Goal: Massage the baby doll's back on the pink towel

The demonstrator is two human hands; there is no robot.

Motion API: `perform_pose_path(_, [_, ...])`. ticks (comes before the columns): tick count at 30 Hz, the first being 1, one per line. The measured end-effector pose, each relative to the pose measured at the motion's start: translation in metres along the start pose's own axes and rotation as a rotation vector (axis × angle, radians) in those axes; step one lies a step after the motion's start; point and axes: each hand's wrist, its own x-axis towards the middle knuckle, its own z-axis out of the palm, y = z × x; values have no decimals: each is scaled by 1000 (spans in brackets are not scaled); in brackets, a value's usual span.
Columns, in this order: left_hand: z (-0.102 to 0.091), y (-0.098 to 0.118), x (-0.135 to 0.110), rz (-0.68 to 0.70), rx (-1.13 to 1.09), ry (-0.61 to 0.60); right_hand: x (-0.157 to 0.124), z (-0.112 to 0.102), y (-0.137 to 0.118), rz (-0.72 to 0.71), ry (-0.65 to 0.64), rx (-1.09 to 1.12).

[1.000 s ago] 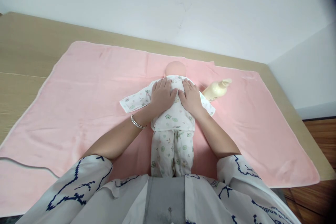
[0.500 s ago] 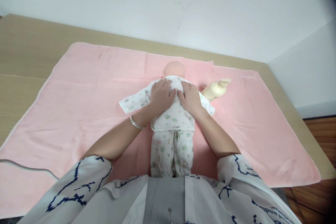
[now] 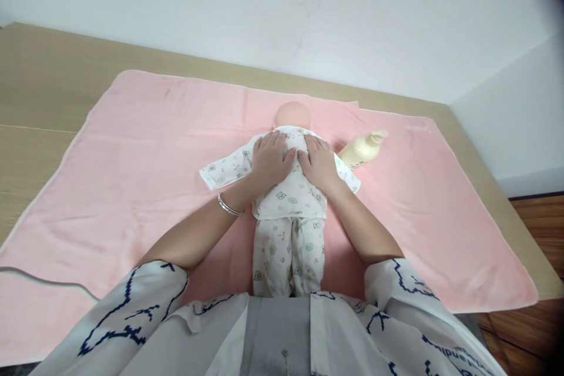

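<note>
A baby doll (image 3: 288,202) in a white printed top and matching trousers lies along the middle of a pink mat (image 3: 154,147), its bald head at the far end. My left hand (image 3: 272,160) rests flat on the left side of the doll's upper back, a silver bracelet (image 3: 229,205) on that wrist. Flat on the right side of the upper back lies my right hand (image 3: 319,163). Both thumbs point inward, a small gap between them. One doll sleeve stretches out to the left; the other is partly covered by my right wrist.
A cream pump bottle (image 3: 362,150) lies tilted on the mat, right of the doll's shoulder. The mat covers much of a wooden table (image 3: 48,70) against a white wall (image 3: 176,12). A grey cord (image 3: 48,281) crosses the mat's near left corner.
</note>
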Motion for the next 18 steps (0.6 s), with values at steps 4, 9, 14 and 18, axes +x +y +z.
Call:
perform_pose_path(4, [0, -1, 1, 4, -4, -5, 0, -1, -1, -18, -7, -7])
perform_pose_path(9, [-1, -2, 1, 4, -10, -7, 0, -5, -4, -21, 6, -16])
perform_pose_path(14, [-1, -4, 1, 11, -27, 8, 1, -6, -4, -13, 7, 1])
perform_pose_path(18, [-2, -4, 2, 5, -37, 3, 1, -5, -4, 7, 4, -1])
